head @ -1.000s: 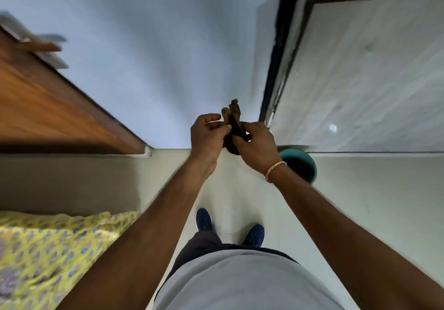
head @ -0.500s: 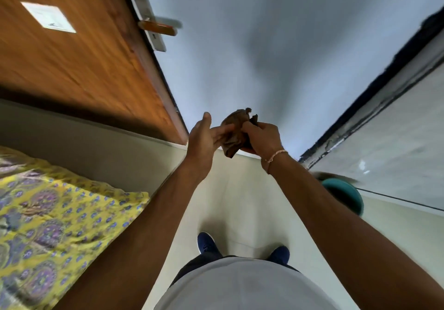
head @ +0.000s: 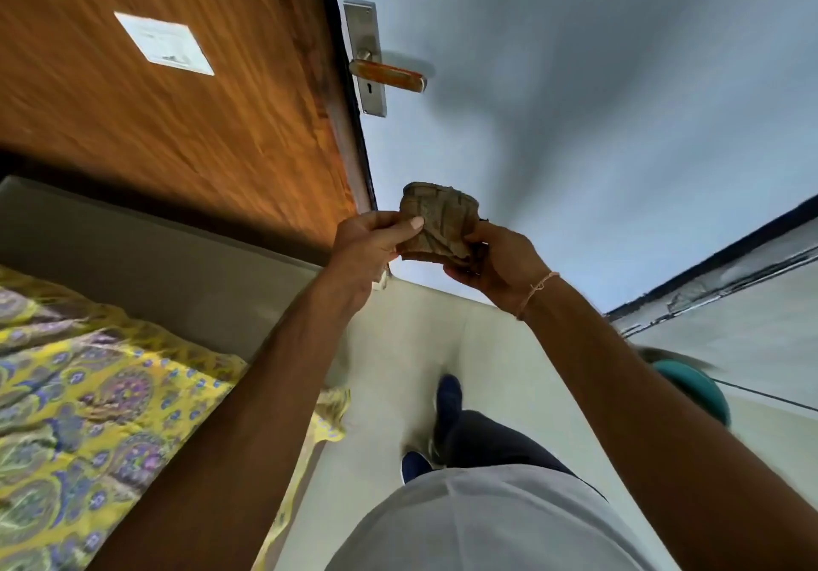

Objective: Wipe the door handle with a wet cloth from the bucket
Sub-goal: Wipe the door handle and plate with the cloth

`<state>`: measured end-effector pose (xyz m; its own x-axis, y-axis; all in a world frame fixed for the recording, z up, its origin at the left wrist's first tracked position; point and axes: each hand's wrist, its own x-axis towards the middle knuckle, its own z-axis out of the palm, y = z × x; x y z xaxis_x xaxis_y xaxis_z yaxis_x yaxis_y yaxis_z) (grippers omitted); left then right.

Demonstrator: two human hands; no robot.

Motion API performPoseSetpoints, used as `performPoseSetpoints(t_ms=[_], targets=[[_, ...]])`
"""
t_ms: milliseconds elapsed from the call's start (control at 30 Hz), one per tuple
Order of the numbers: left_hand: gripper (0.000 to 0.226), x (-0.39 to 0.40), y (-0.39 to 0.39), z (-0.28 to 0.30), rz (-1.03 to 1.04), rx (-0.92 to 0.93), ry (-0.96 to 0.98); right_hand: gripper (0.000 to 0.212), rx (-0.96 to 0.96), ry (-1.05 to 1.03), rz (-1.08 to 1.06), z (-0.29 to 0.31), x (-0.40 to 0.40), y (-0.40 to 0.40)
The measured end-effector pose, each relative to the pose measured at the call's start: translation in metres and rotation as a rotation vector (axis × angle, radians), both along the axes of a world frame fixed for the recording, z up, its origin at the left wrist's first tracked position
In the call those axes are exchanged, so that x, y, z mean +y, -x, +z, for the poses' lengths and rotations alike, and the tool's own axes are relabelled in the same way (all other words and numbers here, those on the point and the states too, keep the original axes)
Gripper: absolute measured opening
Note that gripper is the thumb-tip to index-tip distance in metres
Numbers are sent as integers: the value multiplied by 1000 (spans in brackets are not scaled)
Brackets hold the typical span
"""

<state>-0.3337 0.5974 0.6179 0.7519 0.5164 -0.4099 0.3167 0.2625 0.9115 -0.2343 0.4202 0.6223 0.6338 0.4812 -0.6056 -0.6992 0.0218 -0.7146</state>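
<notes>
A crumpled brown cloth (head: 438,222) is held up between both hands in front of me. My left hand (head: 369,238) pinches its left edge with thumb on top. My right hand (head: 498,263), with a thin band at the wrist, grips its right side from below. The door handle (head: 388,76), an orange-brown lever on a steel plate with a keyhole, sticks out from the edge of the wooden door (head: 186,119), well above the cloth and apart from it. The teal bucket (head: 695,389) stands on the floor at the right, partly hidden behind my right forearm.
A bed with a yellow patterned sheet (head: 88,415) fills the lower left, close to my left arm. A white notice (head: 164,43) is stuck on the door. A pale blue wall (head: 597,106) lies ahead. My feet in blue shoes (head: 447,398) stand on the pale floor.
The view has swung left and up, bringing the door and handle nearer to centre. The cloth has been spread wider between both hands, and the bucket has slid to the right edge.
</notes>
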Motion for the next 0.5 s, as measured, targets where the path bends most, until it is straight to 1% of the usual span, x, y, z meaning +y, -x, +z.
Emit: performPoseSetpoints(t_ms=[33, 67, 100, 133, 167, 200, 233, 300, 400, 467, 500], targets=[[28, 9, -6, -1, -16, -1, -35, 20, -49, 84, 20, -5, 12, -6], [28, 18, -12, 0, -33, -3, -84, 18, -162, 206, 49, -12, 24, -14], [29, 25, -16, 0, -56, 3, -142, 18, -330, 342, 86, -17, 35, -21], [30, 36, -23, 0, -87, 18, -197, 25, -509, 454, 123, -21, 49, -28], [31, 48, -30, 0, -129, 35, -246, 35, -654, 497, 150, -24, 62, -35], [33, 60, -37, 0, -171, 50, -279, 40, -753, 470, 169, -25, 76, -42], [34, 74, -44, 0, -203, 70, -302, 40, -813, 423, 194, -27, 90, -49], [30, 100, -57, -1, -230, 93, -353, 32, -900, 379, 224, -27, 117, -59], [25, 143, -70, -5, -191, 71, -390, 16, -1039, 405, 131, -30, 155, -71], [23, 163, -73, -4, -182, 56, -411, 15, -1104, 421, 107, -30, 175, -75], [21, 174, -75, -3, -186, 60, -422, 17, -1090, 421, 122, -29, 187, -79]])
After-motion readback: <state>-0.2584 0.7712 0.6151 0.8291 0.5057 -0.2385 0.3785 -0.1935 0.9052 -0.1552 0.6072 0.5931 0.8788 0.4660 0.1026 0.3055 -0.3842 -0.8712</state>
